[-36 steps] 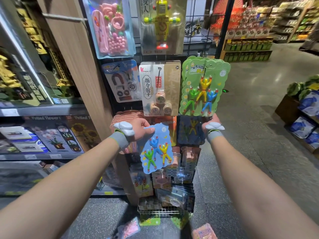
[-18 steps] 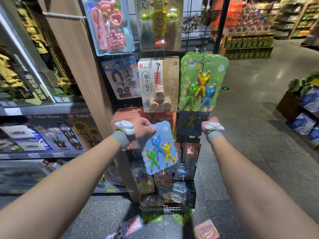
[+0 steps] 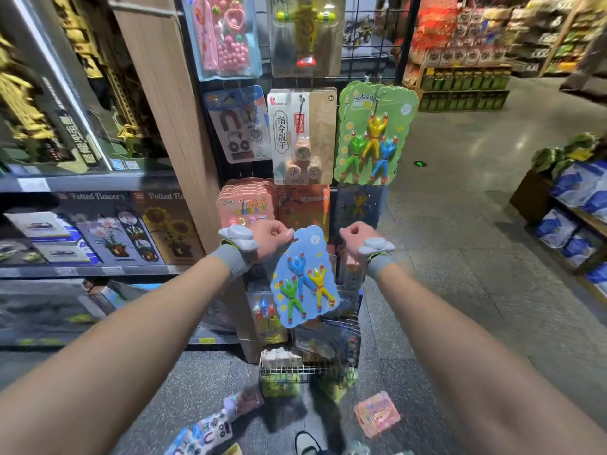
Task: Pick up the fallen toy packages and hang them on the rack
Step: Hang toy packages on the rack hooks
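Head camera view, looking forward and down along two bare forearms stretched towards a wire display rack (image 3: 403, 44) in a shop aisle.

The left hand (image 3: 272, 238) is at centre frame, its thumb and fingers pinched together on the top left edge of a blue toy package (image 3: 303, 277). This scalloped card holds three small climbing figures in blue, green and yellow. It hangs tilted from the hand in front of the lower part of the rack, off the floor.

The right hand (image 3: 358, 236) is just right of the card's top edge and does not touch it. Its fingers are curled into a fist with nothing visible inside. Each wrist wears a grey band with a pale device on top.

Farther up the rack hangs a green package (image 3: 376, 136) of similar climbing figures, with a beige dice package (image 3: 302, 136) to its left. A wire basket (image 3: 295, 369) sits at the foot of the rack.

On the grey speckled floor (image 3: 460, 257), near the camera, lie more fallen packages. A pink package (image 3: 377, 417) is to the right, a magnet toy package (image 3: 203, 431) to the left, and a small blurred package (image 3: 243, 400) just beyond it. The toe of a shoe (image 3: 307, 443) shows at the bottom edge.
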